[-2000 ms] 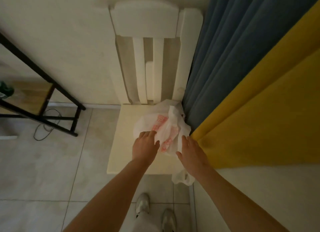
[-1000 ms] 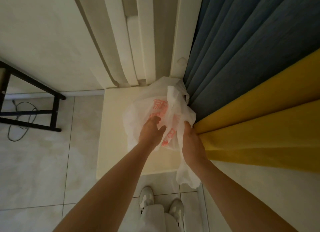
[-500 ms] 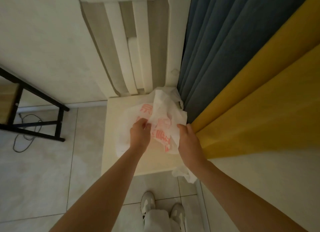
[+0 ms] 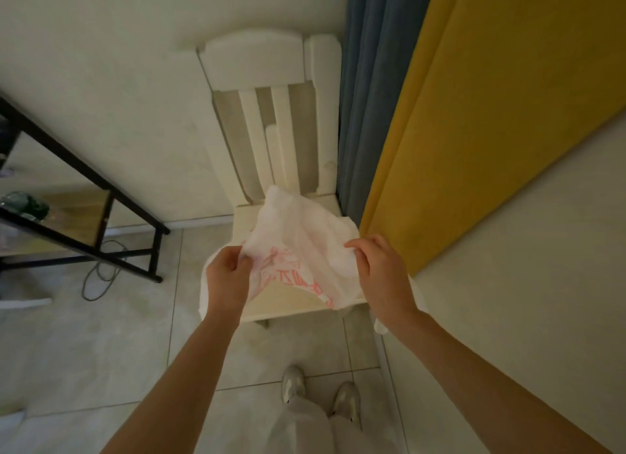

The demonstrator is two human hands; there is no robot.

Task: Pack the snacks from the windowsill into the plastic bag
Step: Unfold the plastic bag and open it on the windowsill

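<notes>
Shoes [image 4: 293, 384]: nearest thing in view, on the tiled floor, toes towards the chair.
Left hand [image 4: 225, 277]: near left of the bag, fingers curled, thumb and fingers pinching the bag's left edge.
Right hand [image 4: 379, 270]: near right of the bag, level with the left hand and no farther out, fingertips pinching the bag's right edge.
Plastic bag [image 4: 298, 230]: thin, white, red print, held up between both hands. Its long axis runs left to right and its loose top billows away to the far side. I cannot tell whether its mouth is parted.
Key relation: the bag spans the gap between the hands, so neither hand is free to take a snack. My judgement is that one hand must let go or the bag must be carried over.
Chair seat [image 4: 288, 301]: cream, just beyond and below the hands, with the bag hanging above it.
Pale ledge [image 4: 542, 250]: on the right, nearer the right hand. It may be the windowsill, though I cannot tell.
Snacks: none in view.
Black-framed shelf [image 4: 84, 182]: far left, well apart from the hands.
Curtains [image 4: 491, 114]: blue and yellow, far right, above the ledge.
</notes>
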